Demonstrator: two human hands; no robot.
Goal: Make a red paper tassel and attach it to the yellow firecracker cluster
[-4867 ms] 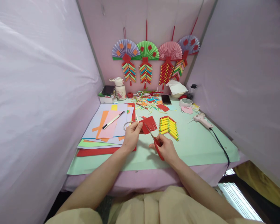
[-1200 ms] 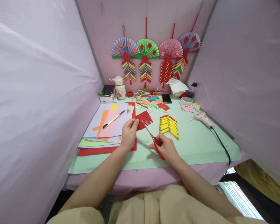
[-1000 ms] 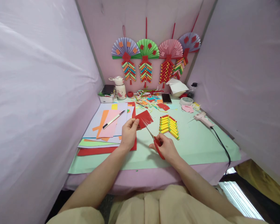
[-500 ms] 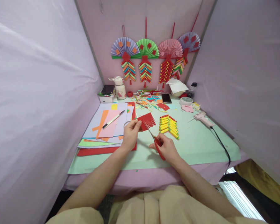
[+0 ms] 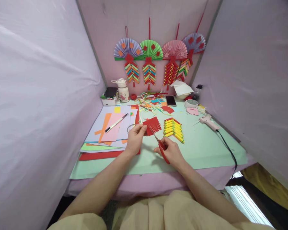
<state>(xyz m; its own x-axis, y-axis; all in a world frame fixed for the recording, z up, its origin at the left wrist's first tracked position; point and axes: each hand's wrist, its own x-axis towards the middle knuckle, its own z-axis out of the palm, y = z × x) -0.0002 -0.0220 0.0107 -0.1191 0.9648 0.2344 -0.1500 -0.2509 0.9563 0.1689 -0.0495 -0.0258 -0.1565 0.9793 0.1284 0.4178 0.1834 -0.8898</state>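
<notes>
In left grip, fringed red paper

Fringed red paper — red-handled scissors against it

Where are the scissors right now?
In the head view, the scissors are in the right hand, just right of centre, up against the fringed red paper that the left hand holds.
</notes>
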